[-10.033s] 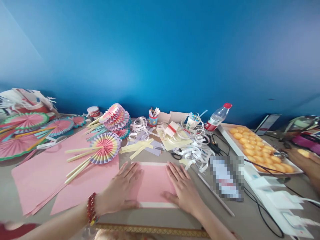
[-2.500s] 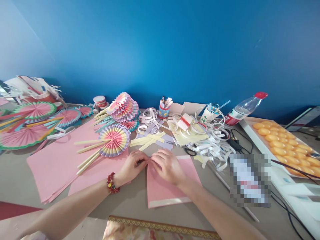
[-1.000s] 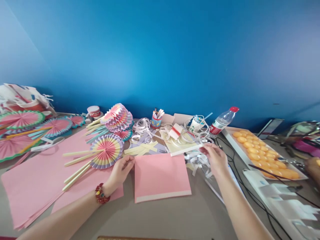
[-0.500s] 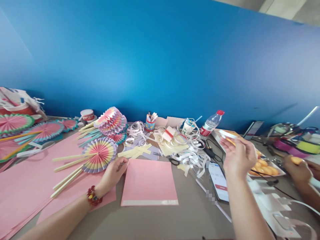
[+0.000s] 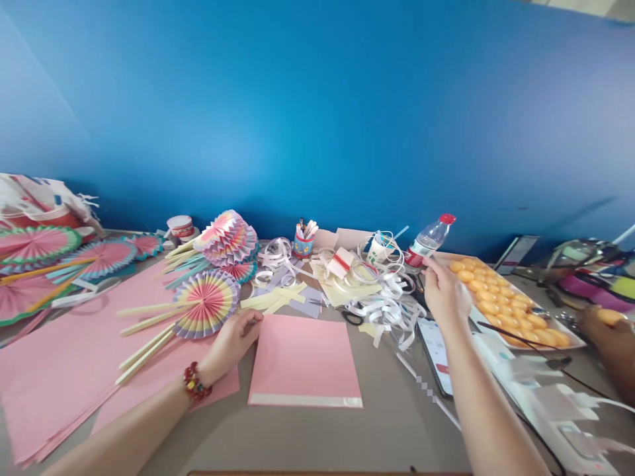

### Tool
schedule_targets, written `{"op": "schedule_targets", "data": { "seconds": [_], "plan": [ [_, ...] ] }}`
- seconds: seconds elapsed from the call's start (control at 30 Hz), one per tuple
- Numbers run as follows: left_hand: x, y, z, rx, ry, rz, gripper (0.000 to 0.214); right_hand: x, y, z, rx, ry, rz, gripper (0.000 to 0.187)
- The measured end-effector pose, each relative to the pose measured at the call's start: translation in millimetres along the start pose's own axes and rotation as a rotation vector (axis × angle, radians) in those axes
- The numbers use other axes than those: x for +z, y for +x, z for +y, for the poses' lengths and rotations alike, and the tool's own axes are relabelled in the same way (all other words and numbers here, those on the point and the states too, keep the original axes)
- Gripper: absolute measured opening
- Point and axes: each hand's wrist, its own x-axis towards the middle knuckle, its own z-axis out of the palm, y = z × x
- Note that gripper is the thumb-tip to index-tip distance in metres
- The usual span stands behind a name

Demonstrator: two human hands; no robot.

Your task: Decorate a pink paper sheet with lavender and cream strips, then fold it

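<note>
A square of pink paper lies flat on the table before me, with a white strip of double-sided tape along its near edge. My left hand has its fingers closed at the paper's upper left corner. My right hand, slightly blurred, is raised over the phone, close to the plastic bottle. Its fingers point up and left, somewhat apart, and no strip shows in them. White curled strips lie heaped to its left, by the black scissors handle.
Folded paper fans and large pink sheets cover the left side. On the right are a tray of orange-yellow fruit, a white power strip and another person's hand holding one fruit. A blue wall rises behind.
My right hand has moved left and slightly down, toward the bottle, and the white strip formerly in its fingers no longer shows there. My left hand stays at the pink paper's corner.
</note>
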Motion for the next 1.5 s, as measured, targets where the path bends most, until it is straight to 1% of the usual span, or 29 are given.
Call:
{"op": "schedule_targets", "data": {
  "seconds": [0.07, 0.1, 0.17, 0.2, 0.23, 0.37, 0.43, 0.5, 0.6, 0.7, 0.83, 0.93, 1.0, 1.07, 1.1, 1.17, 1.23, 1.27, 1.37, 1.5],
  "plan": [
    [0.1, 0, 0, -0.012, -0.025, 0.005, 0.019, -1, -4, -4, -0.034, -0.065, 0.04, 0.041],
    [0.3, 1, 0, -0.023, -0.047, 0.009, 0.02, -1, -8, -9, -0.067, -0.06, 0.068, 0.042],
    [0.7, 1, 0, -0.052, -0.1, 0.017, 0.02, -1, -18, -23, -0.171, 0.006, 0.102, 0.039],
    [1.0, 1, 1, -0.066, -0.126, 0.021, 0.02, -1, -25, -32, -0.242, 0.054, 0.095, 0.037],
    [1.4, 1, 1, -0.078, -0.149, 0.029, 0.021, 0, -32, -42, -0.32, 0.108, 0.06, 0.035],
    [3.6, 0, 1, -0.118, -0.196, 0.065, 0.025, 8, -66, -92, -0.565, 0.28, -0.208, 0.033],
    [4.3, -2, 1, -0.115, -0.209, 0.075, 0.024, 12, -80, -117, -0.657, 0.316, -0.38, 0.037],
    [4.5, -4, 2, -0.083, -0.211, 0.069, 0.021, 16, -90, -140, -0.733, 0.287, -0.556, 0.044],
    [3.3, -5, 6, 0.004, -0.154, 0.084, 0.015, 22, -97, -165, -0.788, 0.289, -0.649, 0.06],
    [0.7, -5, 12, 0.12, -0.073, 0.131, 0.012, 30, -102, -180, -0.79, 0.276, -0.711, 0.073],
    [-1.5, -6, 18, 0.263, -0.036, 0.154, 0.013, 39, -108, -187, -0.766, 0.242, -0.766, 0.081],
    [-0.9, -9, 20, 0.305, -0.057, 0.147, 0.013, 42, -110, -186, -0.769, 0.201, -0.804, 0.082],
    [0.0, -12, 22, 0.25, -0.119, 0.114, 0.013, 42, -107, -184, -0.76, 0.175, -0.827, 0.079],
    [0.5, -14, 23, 0.137, -0.238, 0.03, 0.022, 40, -100, -181, -0.736, 0.178, -0.831, 0.075],
    [0.6, -14, 24, 0.079, -0.303, -0.034, 0.027, 38, -95, -180, -0.721, 0.19, -0.833, 0.073],
    [0.8, -15, 26, -0.005, -0.381, -0.187, 0.03, 32, -84, -176, -0.687, 0.215, -0.837, 0.071],
    [1.2, -15, 28, -0.043, -0.353, -0.316, 0.032, 26, -74, -171, -0.658, 0.228, -0.836, 0.069],
    [1.7, -15, 28, -0.054, -0.316, -0.354, 0.033, 23, -69, -168, -0.643, 0.229, -0.831, 0.068],
    [4.3, -17, 29, -0.086, -0.222, -0.395, 0.032, 14, -60, -163, -0.61, 0.223, -0.822, 0.068],
    [8.3, -20, 28, -0.179, -0.23, -0.432, 0.032, 8, -56, -160, -0.602, 0.201, -0.846, 0.068]
  ]
}}
